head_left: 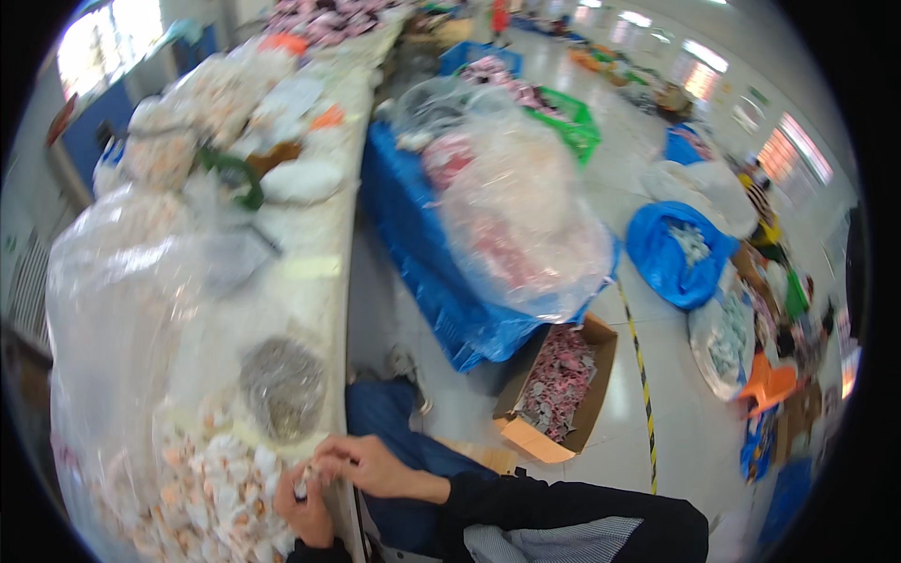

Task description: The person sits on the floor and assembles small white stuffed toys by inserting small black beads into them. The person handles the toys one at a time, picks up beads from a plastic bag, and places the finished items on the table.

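Observation:
My left hand (306, 511) is closed on a small white and tan piece (301, 486) at the table's right edge. It looks like the pieces in the heap beside it, but its kind is too blurred to name. My right hand (368, 466) reaches in from the right, its thumb and fingertips pinched together against the same piece. What exactly those fingertips grip is hidden. Left of my hands spreads a heap of small white and tan pieces (216, 488). Just beyond lies a clear plastic bag (282, 389) with small brownish contents.
A large clear plastic bag (113, 310) covers the table's left side. White bundles (221, 94) crowd its far end. Right of the table stand a blue-wrapped container (404, 225) under a full clear bag (526, 206) and a cardboard box (514, 413) of pink and grey scraps.

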Action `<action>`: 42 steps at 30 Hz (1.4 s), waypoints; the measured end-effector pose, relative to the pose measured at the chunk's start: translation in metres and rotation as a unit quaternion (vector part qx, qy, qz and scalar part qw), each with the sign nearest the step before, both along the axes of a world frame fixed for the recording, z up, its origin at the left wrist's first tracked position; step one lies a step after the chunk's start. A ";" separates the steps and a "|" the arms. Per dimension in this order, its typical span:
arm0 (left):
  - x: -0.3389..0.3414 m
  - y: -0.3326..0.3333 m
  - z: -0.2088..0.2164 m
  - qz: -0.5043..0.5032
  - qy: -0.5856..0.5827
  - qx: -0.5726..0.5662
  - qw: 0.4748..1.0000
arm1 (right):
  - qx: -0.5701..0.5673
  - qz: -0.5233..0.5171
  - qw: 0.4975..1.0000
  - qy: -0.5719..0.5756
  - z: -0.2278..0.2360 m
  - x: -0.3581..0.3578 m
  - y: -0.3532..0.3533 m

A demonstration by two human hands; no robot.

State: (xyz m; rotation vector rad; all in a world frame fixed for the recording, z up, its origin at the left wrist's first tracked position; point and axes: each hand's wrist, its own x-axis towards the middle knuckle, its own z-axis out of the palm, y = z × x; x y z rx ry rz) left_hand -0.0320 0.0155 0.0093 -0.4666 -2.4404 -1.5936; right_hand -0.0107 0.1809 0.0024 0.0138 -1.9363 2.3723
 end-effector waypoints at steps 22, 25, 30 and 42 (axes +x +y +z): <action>-0.012 -0.011 0.018 -0.072 -0.312 0.315 0.893 | 0.118 -0.038 0.990 -0.065 0.015 -0.015 -0.003; -0.012 -0.015 0.023 -0.098 -0.340 0.348 0.868 | 0.059 -0.046 0.995 -0.072 0.014 -0.015 -0.007; -0.013 -0.014 0.015 -0.098 -0.336 0.331 0.876 | 0.080 -0.036 0.995 -0.038 0.010 -0.012 -0.006; -0.009 -0.011 0.018 -0.130 -0.348 0.341 0.864 | 0.149 -0.037 0.987 -0.038 0.016 -0.006 -0.001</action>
